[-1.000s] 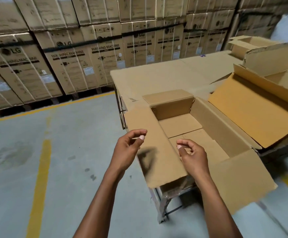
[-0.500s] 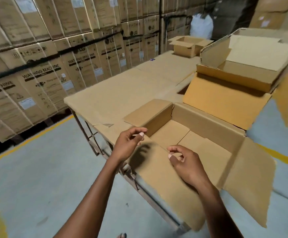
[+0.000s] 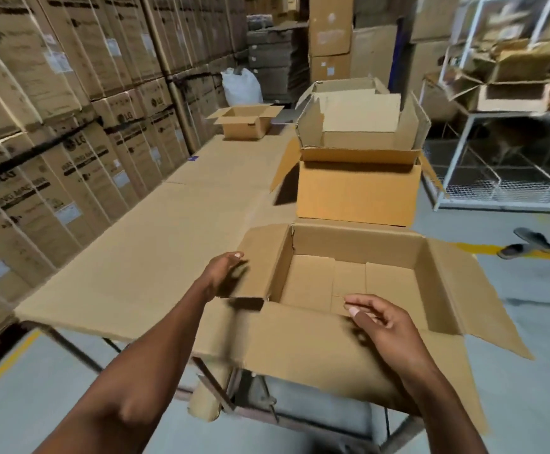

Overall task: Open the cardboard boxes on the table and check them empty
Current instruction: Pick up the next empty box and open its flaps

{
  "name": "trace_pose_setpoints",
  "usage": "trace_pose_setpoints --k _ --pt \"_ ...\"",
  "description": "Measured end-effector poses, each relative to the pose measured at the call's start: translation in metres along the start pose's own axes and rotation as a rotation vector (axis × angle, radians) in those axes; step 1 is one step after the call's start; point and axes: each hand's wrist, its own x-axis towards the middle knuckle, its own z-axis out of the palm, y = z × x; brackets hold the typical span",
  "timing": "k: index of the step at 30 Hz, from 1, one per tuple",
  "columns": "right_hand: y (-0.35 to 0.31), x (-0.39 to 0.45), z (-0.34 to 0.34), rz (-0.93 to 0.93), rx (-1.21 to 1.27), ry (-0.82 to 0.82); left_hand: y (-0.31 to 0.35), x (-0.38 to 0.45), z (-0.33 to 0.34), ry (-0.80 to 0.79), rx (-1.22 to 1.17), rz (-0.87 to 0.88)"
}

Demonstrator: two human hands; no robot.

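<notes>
Cardboard, thin and corrugated, makes up the nearest box (image 3: pixel 349 283), which sits at the near end of the table (image 3: pixel 155 244) with all four flaps folded out; its floor shows only the bottom flaps, so it looks empty. The left hand (image 3: pixel 223 273) is at the box's left flap, fingers loosely bent against the flap's face, though whether they actually grip it I cannot tell. The right hand (image 3: pixel 383 322) hovers over the near flap, fingers relaxed and half-curled, holding nothing. Just beyond the nearest box stands a second box (image 3: pixel 355 194), also open, with a third box (image 3: pixel 362 126) stacked in its mouth; a small box (image 3: pixel 246 122) sits open at the table's far end, well apart from the nearest box. Judging by the material, each box should be light and easy to slide, stiff along creases but floppy at the flaps, which would bend or tear if yanked; taking a flap near its fold line, or the walls at two corners, seems safest.
</notes>
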Motion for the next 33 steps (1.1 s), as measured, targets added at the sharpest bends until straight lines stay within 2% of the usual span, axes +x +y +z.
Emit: trace_pose_setpoints --k 3,6,9,11,15,19,24,33 --pt "0.002 -0.012 -0.007 0.054 0.040 0.044 -0.005 0.029 -0.013 -0.036 -0.030 -0.134" --pt "0.007 -0.015 -0.020 0.119 0.128 0.075 -0.012 0.049 -0.015 -0.094 -0.061 -0.134" --pt "0.006 -0.010 -0.038 0.128 0.108 0.143 -0.006 0.052 -0.016 -0.059 -0.055 -0.061" --pt "0.005 -0.001 -0.053 0.124 0.056 0.199 0.007 0.054 -0.021 -0.027 0.022 0.061" --pt "0.011 0.027 -0.095 0.093 -0.081 0.263 0.045 0.047 -0.021 -0.111 0.223 0.297" --pt "0.025 0.062 -0.143 0.117 -0.151 0.289 0.068 0.047 0.003 -0.158 0.419 0.403" --pt "0.044 0.095 -0.192 0.159 -0.227 0.322 0.084 0.048 0.040 -0.178 0.605 0.414" --pt "0.088 0.103 -0.247 0.326 -0.196 0.339 0.100 0.051 0.056 -0.185 0.661 0.383"
